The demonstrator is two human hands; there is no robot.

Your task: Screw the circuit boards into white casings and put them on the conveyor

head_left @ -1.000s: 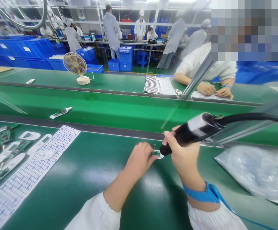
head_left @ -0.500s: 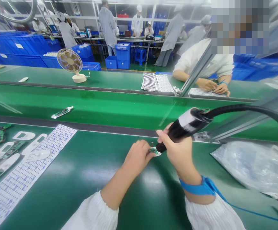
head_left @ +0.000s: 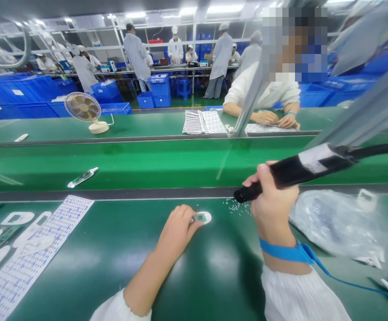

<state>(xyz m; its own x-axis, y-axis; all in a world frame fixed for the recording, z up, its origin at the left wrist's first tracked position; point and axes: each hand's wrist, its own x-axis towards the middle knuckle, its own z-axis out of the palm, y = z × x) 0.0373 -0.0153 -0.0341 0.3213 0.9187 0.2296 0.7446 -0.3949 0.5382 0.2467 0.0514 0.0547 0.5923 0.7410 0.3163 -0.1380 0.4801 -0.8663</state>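
Observation:
My left hand (head_left: pixel 179 229) is closed on a small white plastic casing with a green circuit board (head_left: pixel 200 217) in it, resting on the green work surface. A thin upright pin or wire shows at the board's edge. My right hand (head_left: pixel 275 203) wraps round a black electric screwdriver (head_left: pixel 290 171) with a white label and a cable at its rear. The screwdriver tilts down to the left, its tip over a scatter of tiny screws (head_left: pixel 235 206). A blue wrist strap (head_left: pixel 282 250) circles my right wrist.
On the left lie white casings (head_left: pixel 18 218), circuit boards and a printed label sheet (head_left: pixel 43 254). A clear plastic bag (head_left: pixel 337 225) lies to the right. One assembled board (head_left: pixel 83 177) sits on the green belt. Beyond are a fan (head_left: pixel 83 109), a metal post (head_left: pixel 252 98) and a co-worker (head_left: pixel 263 89).
My right hand has carried the screwdriver right, away from the casing, to the tiny screws. My left hand keeps hold of the casing. The view has shifted, with the scene lower in the picture.

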